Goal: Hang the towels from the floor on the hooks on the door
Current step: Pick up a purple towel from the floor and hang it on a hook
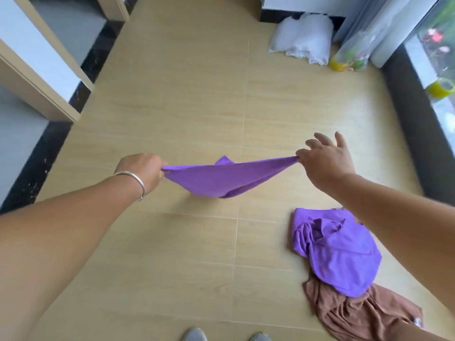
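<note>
A purple towel hangs stretched above the floor between both hands. My left hand, with a silver bangle on the wrist, is closed around its left corner. My right hand pinches the right corner between thumb and forefinger, the other fingers spread. A second purple towel lies crumpled on the floor at lower right, partly over a brown towel. No door hooks are in view.
Light wood-look floor tiles fill the middle. White door frames with dark skirting stand at left. A white plastic bag, a clear bag with yellow items and a window ledge are at right. My shoes show at the bottom.
</note>
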A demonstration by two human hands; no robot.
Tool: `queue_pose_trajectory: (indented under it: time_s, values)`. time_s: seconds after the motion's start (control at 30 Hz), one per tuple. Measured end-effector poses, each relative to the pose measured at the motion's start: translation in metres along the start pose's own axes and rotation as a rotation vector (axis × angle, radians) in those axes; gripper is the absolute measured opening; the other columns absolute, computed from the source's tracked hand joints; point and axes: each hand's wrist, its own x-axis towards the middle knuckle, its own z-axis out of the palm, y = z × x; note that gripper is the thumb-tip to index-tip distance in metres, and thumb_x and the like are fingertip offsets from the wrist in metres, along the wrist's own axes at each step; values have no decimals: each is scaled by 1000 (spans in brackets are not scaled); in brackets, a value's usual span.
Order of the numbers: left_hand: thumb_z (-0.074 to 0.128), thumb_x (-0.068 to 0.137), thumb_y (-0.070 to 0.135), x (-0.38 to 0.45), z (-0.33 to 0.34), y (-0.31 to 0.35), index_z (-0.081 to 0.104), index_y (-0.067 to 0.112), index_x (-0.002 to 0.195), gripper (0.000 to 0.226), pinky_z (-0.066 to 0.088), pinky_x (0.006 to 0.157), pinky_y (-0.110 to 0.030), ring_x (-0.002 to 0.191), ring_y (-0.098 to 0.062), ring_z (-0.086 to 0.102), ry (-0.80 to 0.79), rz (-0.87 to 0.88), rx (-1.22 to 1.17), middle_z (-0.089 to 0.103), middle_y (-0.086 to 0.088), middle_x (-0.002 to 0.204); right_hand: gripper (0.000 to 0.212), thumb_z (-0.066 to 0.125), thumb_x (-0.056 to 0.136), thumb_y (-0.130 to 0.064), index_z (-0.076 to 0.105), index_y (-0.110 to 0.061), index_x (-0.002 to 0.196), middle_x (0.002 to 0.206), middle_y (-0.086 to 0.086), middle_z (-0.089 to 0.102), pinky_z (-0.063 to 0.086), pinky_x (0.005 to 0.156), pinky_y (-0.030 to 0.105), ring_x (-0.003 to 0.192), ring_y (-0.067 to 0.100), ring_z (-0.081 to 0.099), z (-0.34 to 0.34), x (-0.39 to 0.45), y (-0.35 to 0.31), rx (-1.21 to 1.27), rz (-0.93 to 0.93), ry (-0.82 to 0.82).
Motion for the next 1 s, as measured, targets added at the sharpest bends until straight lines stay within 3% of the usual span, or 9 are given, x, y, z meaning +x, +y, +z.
queue_pose_trajectory:
  time_s: [0.1, 0.23, 0.33, 0.4, 0.63, 0.8, 1.0]
  values:
    - [37, 99, 33, -33, -80, -25, 61, 32, 89, 26, 40, 61, -26, 85, -25, 62, -4, -9, -28, 65, 3, 92, 31, 36, 101, -29, 59, -37, 120, 138, -3, 48, 8, 115, 52, 145, 20, 20, -81, -12, 22, 24, 14, 6]
    - [40, 99, 35, -69, -157, -50, 49, 31, 66, 34, 36, 56, -27, 79, -25, 59, -11, -28, -92, 63, 2, 84, 31, 34, 102, -32, 58, -38, 121, 138, -5, 49, 8, 116, 52, 145, 18, 20, -161, -27, 39, 71, 18, 5]
    - [44, 98, 40, -76, -189, -64, 62, 30, 75, 31, 43, 62, -29, 74, -24, 58, -1, -38, -169, 62, 1, 76, 32, 32, 103, -34, 58, -37, 122, 138, -5, 49, 9, 116, 51, 145, 18, 21, -191, -27, 43, 98, 23, 8]
    - [46, 97, 43, -72, -200, -72, 68, 31, 86, 27, 48, 67, -29, 75, -24, 59, 19, -52, -205, 63, 2, 76, 32, 33, 103, -35, 60, -36, 120, 134, -4, 52, 12, 115, 51, 143, 19, 24, -200, -21, 43, 120, 27, 16]
    - [53, 94, 42, -29, -210, -88, 74, 29, 93, 24, 51, 71, -33, 77, -28, 61, 156, -55, -322, 67, -5, 78, 34, 34, 103, -35, 64, -31, 117, 122, -1, 58, 16, 114, 53, 135, 22, 34, -207, 14, 38, 195, 81, 58]
    - [50, 94, 48, -10, -216, -97, 72, 24, 92, 32, 53, 70, -38, 77, -30, 62, 251, -80, -325, 69, -7, 81, 34, 33, 103, -35, 65, -30, 115, 123, 0, 59, 16, 114, 52, 135, 21, 33, -210, 29, 35, 221, 115, 77]
    - [53, 93, 47, -14, -217, -106, 74, 31, 92, 26, 54, 68, -38, 75, -29, 61, 317, -60, -360, 69, -3, 79, 34, 32, 103, -31, 65, -28, 113, 116, -1, 59, 16, 115, 51, 131, 20, 35, -215, 27, 34, 229, 114, 120]
